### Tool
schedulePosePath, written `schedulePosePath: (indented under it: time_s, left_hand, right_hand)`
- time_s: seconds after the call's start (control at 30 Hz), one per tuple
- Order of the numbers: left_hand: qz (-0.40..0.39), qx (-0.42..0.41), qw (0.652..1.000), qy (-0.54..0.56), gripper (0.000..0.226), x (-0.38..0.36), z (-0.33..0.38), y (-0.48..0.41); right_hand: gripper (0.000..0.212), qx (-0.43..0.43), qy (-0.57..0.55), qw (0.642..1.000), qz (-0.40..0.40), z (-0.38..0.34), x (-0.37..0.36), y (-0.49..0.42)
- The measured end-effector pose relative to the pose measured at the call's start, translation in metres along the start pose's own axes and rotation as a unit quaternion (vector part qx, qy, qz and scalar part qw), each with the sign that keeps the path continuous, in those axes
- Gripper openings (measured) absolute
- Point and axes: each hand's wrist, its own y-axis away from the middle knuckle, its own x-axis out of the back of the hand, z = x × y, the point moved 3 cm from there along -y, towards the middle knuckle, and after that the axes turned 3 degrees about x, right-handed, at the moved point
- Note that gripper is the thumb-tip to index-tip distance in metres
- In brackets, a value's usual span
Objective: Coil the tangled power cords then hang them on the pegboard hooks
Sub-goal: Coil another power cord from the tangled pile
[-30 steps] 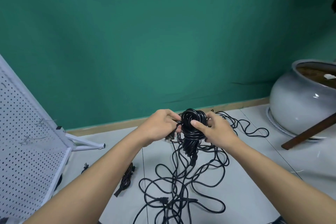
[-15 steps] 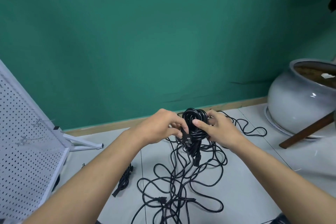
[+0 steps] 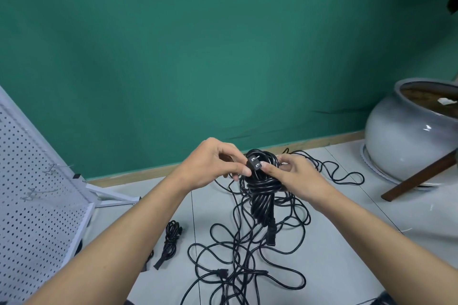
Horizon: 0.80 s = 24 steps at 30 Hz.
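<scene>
Floor (image 3: pixel 347 242): pale grey tile, grout lines visible. Loose black cord tangle (image 3: pixel 247 262) sprawls across the middle, one loop (image 3: pixel 347 178) reaching out toward the pot. Small wrapped cord bundle (image 3: pixel 171 238) lies left of it, apart. White pegboard stand foot (image 3: pixel 116 197) far left. Grey glazed pot (image 3: pixel 406 141) on a white saucer (image 3: pixel 366 161) at right (brown wooden bar (image 3: pixel 418 178) slants down in front of it).

- We were in a plain indoor room, more a home corner than a fitted workshop.
- A teal wall (image 3: pixel 223 57) met a wooden skirting board (image 3: pixel 322 140) and a pale tiled floor (image 3: pixel 347 242).
- A big glazed planter (image 3: pixel 401 146) holding soil sat on the floor at the right.
- A white freestanding pegboard (image 3: pixel 37 205) with wire hooks (image 3: pixel 53 168) stood at the left, and black power cords (image 3: pixel 247 267) lay loose on the tiles.
</scene>
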Motion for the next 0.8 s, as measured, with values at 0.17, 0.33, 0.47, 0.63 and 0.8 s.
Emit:
schedulePosePath:
  time_s: [0.17,0.33,0.47,0.63,0.8]
  left_hand:
    - [-0.008,0.022,0.998,0.062,0.01,-0.01,-0.001,0.003]
    - [0.05,0.06,0.995,0.062,0.018,-0.016,-0.003,0.005]
    - [0.074,0.124,0.989,-0.004,0.025,-0.015,-0.013,0.001]
    - [0.115,0.14,0.979,-0.092,0.025,-0.02,-0.012,-0.001]
    - [0.141,0.123,0.967,-0.174,0.028,-0.026,-0.012,-0.004]
  right_hand:
    - [0.057,0.02,-0.069,0.997,0.001,-0.015,0.002,0.01]
    - [0.033,0.019,-0.045,0.998,0.029,-0.014,-0.003,0.011]
    - [0.026,0.013,-0.086,0.995,0.041,-0.012,-0.008,0.009]
    - [0.021,-0.01,-0.196,0.98,0.045,-0.017,-0.014,0.012]
    - [0.021,0.007,-0.195,0.978,0.07,-0.023,-0.021,0.012]
